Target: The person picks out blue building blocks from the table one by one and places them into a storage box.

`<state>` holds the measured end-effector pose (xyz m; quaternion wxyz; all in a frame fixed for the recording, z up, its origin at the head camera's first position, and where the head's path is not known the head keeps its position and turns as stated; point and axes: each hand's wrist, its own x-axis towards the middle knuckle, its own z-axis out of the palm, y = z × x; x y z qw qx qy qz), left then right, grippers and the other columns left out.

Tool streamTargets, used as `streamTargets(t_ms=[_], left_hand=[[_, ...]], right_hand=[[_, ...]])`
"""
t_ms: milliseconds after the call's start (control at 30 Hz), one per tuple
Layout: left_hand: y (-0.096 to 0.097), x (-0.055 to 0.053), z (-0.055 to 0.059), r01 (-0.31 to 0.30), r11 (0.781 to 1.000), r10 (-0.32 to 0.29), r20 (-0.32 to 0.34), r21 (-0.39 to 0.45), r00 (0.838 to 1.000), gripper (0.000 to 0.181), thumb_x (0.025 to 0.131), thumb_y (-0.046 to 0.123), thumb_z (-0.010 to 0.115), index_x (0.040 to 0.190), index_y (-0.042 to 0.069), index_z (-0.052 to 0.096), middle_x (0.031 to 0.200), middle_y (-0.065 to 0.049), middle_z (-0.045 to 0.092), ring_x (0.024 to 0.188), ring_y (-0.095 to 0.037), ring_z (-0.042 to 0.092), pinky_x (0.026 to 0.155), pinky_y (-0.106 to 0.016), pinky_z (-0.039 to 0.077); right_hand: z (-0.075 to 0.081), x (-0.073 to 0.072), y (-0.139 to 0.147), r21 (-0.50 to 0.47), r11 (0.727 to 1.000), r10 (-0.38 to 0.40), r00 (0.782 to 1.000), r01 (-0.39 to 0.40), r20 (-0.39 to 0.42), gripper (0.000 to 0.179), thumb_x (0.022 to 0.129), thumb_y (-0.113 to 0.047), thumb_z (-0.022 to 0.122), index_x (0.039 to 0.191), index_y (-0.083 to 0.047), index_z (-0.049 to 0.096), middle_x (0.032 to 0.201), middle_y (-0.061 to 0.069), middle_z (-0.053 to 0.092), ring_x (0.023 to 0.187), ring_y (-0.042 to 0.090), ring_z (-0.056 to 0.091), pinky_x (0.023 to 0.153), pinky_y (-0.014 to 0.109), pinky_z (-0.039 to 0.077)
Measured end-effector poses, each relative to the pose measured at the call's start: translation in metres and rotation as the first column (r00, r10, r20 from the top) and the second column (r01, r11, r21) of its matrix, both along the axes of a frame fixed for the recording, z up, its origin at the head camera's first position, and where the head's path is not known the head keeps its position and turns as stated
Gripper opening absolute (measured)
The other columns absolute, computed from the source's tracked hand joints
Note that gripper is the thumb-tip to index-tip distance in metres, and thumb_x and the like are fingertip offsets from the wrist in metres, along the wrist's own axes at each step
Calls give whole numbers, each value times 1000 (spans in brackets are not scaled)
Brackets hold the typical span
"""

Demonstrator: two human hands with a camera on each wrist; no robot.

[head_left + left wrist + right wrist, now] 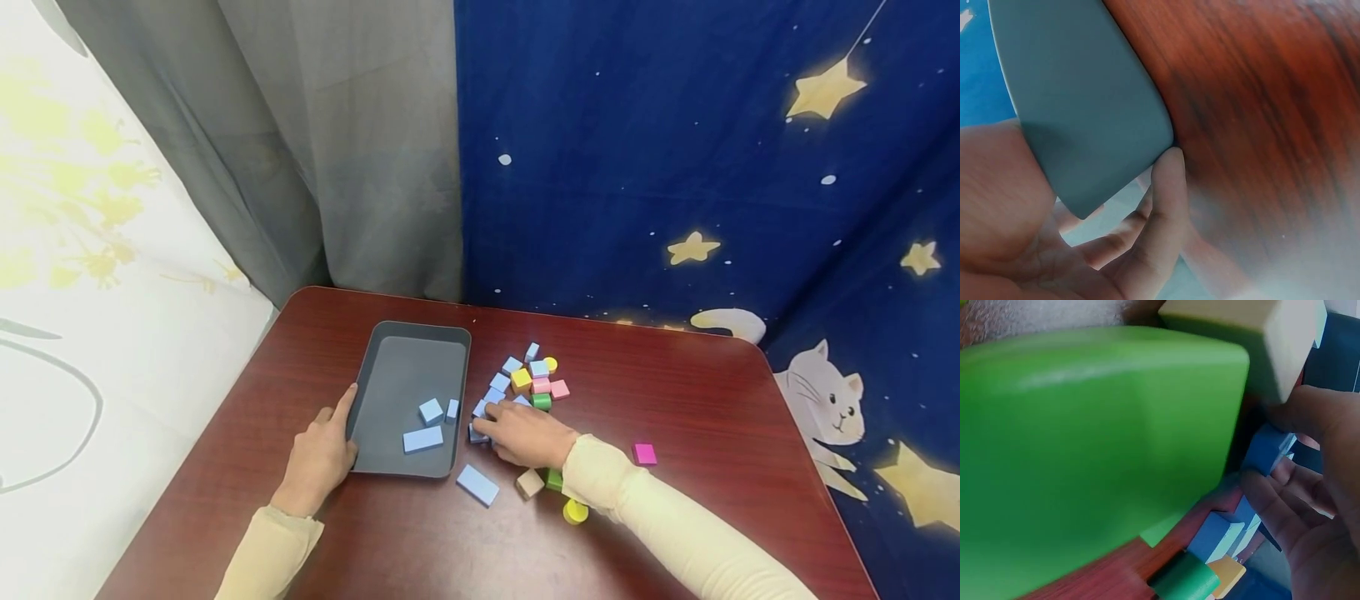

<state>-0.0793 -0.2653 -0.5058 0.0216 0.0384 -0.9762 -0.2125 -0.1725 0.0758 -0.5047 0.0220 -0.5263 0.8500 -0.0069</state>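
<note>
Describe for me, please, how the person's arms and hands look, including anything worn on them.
Both arms wear plain, pale cream long sleeves: the left sleeve and right sleeve reach the wrists, with soft creases in the fabric. The left hand and right hand are bare, without gloves.

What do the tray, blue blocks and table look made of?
Tray: probably plastic or coated metal; matte, uniform grey. Blue blocks: perhaps painted wood or plastic; smooth, even color, no visible grain. Table: wood or laminate; glossy, showing streaky grain, reflections.
</note>
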Motion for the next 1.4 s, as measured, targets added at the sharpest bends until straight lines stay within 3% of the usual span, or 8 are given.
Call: streamTargets(t_ms=[233,500,733,867,900,1133,1400], left_hand=[[-1,0,-2,4,1000,-5,-10,-3,1000,88,86,-7,70,168,4,38,120,-34,64,62,-37,60,62,-57,56],[-1,1,1,6,1000,-6,-20,-4,1000,88,86,-6,69,168,5,38,118,-33,64,61,-37,60,62,-58,56],[-4,0,-8,8,1000,-8,-87,-3,996,92,82,-7,70,168,10,40,113,-31,64,58,-35,57,58,-58,54],[-5,-1,-7,3,1000,-3,-65,-6,998,92,84,-6,70,169,10,38,115,-32,64,59,-36,58,59,-57,55],[-2,0,-2,-1,1000,1,-43,3,999,89,85,-7,70,168,8,39,116,-32,64,60,-36,58,60,-57,56],[0,-1,0,-7,1000,7,11,-4,1000,89,88,-5,71,169,6,36,120,-33,63,61,-36,59,62,-57,57],[0,-1,0,-14,1000,14,20,-4,1000,89,89,-4,72,169,7,36,122,-34,63,60,-35,58,62,-57,56]], right_hand=[[2,-1,0,8,1000,-27,999,27,35,34,100,-17,79,133,-18,68,116,5,68,97,17,63,89,27,57],[9,-1,0,10,1000,-25,1000,25,12,30,100,-18,79,130,-17,72,117,5,68,99,18,62,91,29,57],[19,-3,-9,-16,1000,-11,1000,11,-9,34,100,-22,81,132,-17,72,125,7,68,107,20,65,96,31,57],[27,-1,-19,-18,1000,-8,1000,8,-10,36,101,-24,80,135,-17,72,128,7,68,108,20,63,92,29,58],[29,0,-22,-14,1000,-7,1000,7,-12,36,101,-24,80,136,-17,72,128,7,68,108,20,62,90,28,58],[35,6,-44,18,999,32,999,-31,-32,36,103,-27,77,137,-19,71,133,6,68,112,18,60,94,24,55],[33,15,-69,44,992,127,983,-122,-133,23,104,-26,73,125,-18,73,119,1,69,102,14,58,89,21,51]])
